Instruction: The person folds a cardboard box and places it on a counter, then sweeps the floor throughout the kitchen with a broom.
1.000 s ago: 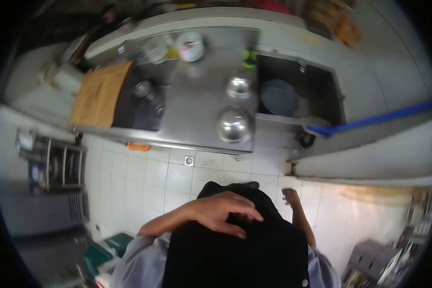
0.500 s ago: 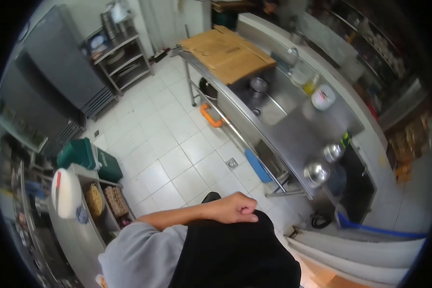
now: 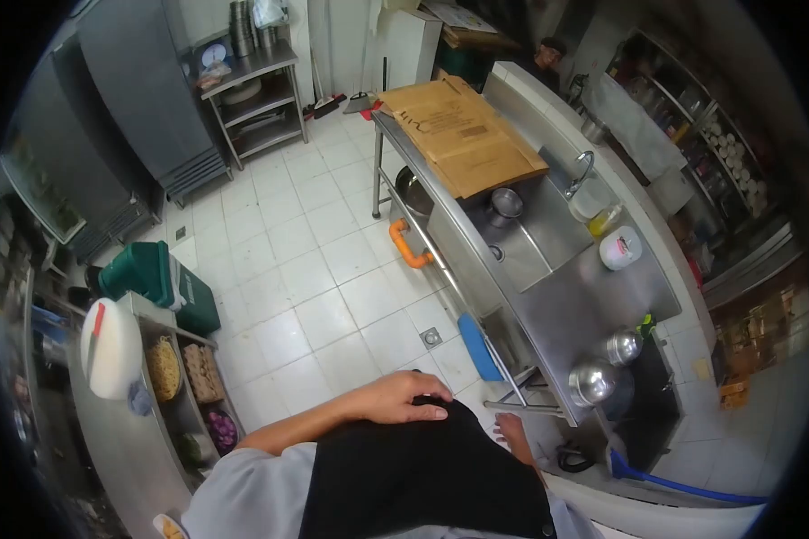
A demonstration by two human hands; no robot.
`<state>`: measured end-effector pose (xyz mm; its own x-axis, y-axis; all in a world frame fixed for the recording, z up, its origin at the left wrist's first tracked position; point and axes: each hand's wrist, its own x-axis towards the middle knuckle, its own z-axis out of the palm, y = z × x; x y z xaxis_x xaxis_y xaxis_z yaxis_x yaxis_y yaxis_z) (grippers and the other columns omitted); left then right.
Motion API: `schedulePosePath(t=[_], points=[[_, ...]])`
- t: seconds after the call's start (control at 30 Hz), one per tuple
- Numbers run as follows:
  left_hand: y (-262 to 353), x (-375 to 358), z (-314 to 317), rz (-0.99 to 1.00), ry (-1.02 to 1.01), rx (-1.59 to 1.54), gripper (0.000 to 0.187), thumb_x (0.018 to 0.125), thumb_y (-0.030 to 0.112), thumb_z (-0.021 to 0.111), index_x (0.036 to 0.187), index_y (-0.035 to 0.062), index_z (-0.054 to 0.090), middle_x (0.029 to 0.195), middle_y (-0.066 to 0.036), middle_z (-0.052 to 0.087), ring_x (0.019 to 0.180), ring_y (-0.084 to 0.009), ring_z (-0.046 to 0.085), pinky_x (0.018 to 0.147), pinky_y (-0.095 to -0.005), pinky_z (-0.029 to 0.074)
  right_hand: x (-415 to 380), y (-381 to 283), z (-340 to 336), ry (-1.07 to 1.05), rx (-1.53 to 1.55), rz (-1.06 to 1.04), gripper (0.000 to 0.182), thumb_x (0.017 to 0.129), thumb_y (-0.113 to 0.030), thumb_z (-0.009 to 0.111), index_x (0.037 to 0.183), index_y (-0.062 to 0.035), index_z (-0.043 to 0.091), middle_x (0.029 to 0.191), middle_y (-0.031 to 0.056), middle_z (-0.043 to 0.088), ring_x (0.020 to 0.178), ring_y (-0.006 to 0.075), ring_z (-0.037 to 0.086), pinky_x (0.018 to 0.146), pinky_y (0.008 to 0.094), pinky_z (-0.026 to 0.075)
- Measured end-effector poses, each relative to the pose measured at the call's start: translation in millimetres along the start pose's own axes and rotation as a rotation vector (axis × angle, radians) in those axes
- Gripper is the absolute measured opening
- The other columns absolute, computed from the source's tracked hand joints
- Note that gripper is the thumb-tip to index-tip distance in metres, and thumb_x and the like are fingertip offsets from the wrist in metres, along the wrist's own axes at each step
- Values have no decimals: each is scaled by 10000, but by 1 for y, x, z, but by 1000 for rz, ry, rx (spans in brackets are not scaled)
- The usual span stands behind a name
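My left hand (image 3: pixel 406 398) is held in front of the black apron (image 3: pixel 404 467), close to its upper edge in view. Its fingers are loosely bent, the thumb stands apart from them, and nothing is in it. At my right side hangs my right hand (image 3: pixel 512 433), partly covered by the apron and my body. Its visible fingers are apart, and I see no object in them. Nearest to it is the steel sink counter (image 3: pixel 548 310), with two shiny metal bowls, one the larger bowl (image 3: pixel 593 384), at its near end. Neither hand touches the counter.
A flattened cardboard sheet (image 3: pixel 467 135) covers the counter's far end. A metal pot (image 3: pixel 506 205) sits in the sink. On the left are a green bin (image 3: pixel 193 301) and a prep table holding a white cutting board (image 3: pixel 114 350) with a red-handled knife. A person (image 3: pixel 548 56) is behind the wall.
My left hand has loosened from a fist and sits farther left in view. My right hand has come into view at my side. The camera view has shifted.
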<state>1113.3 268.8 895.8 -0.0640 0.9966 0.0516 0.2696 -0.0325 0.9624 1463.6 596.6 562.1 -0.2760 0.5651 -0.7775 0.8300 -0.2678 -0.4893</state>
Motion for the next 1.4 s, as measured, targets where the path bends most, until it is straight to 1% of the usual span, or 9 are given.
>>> schedulePosePath(t=[0.23,0.3,0.43,0.57,0.8,1.1,1.23,1.3,1.4], points=[[-2,36,-80,-148,156,189,403,1029,334,716,1270,12,689,1292,-183,713,1203,-368,685,1036,-424,543,170,34,79,-197,-136,-28,375,987,-378,713,1127,-33,761,912,114,756,782,234,724,632,396,585],[5,39,-101,-219,196,217,417,1023,334,723,1282,8,684,1301,-184,711,1200,-366,689,1019,-424,557,231,35,105,-303,-841,-542,509,1009,-481,628,1064,8,763,916,182,782,879,349,760,824,453,594],[8,28,-141,-350,462,115,415,1007,340,737,1264,15,709,1282,-175,721,1161,-363,700,946,-409,583,282,-60,132,-352,-1236,-865,490,1016,-487,612,1140,-30,739,1051,211,764,906,374,757,830,489,609],[-23,-11,-188,-408,684,97,420,1002,320,743,1287,13,705,1282,-170,730,1147,-350,713,916,-398,586,214,-282,129,-245,-465,-116,470,1023,-419,641,1332,-66,663,1096,140,741,938,312,753,643,526,621],[-105,-84,-313,-535,867,109,414,983,317,756,1251,4,718,1229,-172,746,1064,-348,727,879,-399,587,232,-496,238,-161,-440,-264,474,997,-392,658,1364,-92,678,1086,96,748,885,246,733,660,488,614],[-164,-131,-537,-499,679,513,394,968,315,746,1193,-8,733,1213,-192,742,1088,-403,705,950,-469,568,197,-555,438,-548,-599,-753,460,996,-385,704,1323,-62,724,1069,86,768,915,222,745,767,433,589],[-202,-118,-612,-523,584,517,428,970,357,745,1218,8,735,1217,-196,745,1111,-402,705,962,-462,566,151,-623,461,-650,-431,-664,493,1002,-347,712,1399,-56,676,1141,84,764,987,225,738,875,422,569],[-248,-107,-638,-520,575,472,465,969,393,745,1236,12,730,1196,-209,746,1103,-408,705,944,-458,566,116,-710,483,-690,-167,-388,510,1022,-276,692,1479,-64,613,1160,102,755,1024,229,730,922,422,562],[-336,-88,-663,-623,542,400,477,966,403,736,1225,2,748,1194,-214,762,1080,-397,729,944,-461,571,-24,-906,456,-1176,310,-895,498,1051,-141,642,1529,-52,534,1083,164,725,1005,288,722,926,445,577]])
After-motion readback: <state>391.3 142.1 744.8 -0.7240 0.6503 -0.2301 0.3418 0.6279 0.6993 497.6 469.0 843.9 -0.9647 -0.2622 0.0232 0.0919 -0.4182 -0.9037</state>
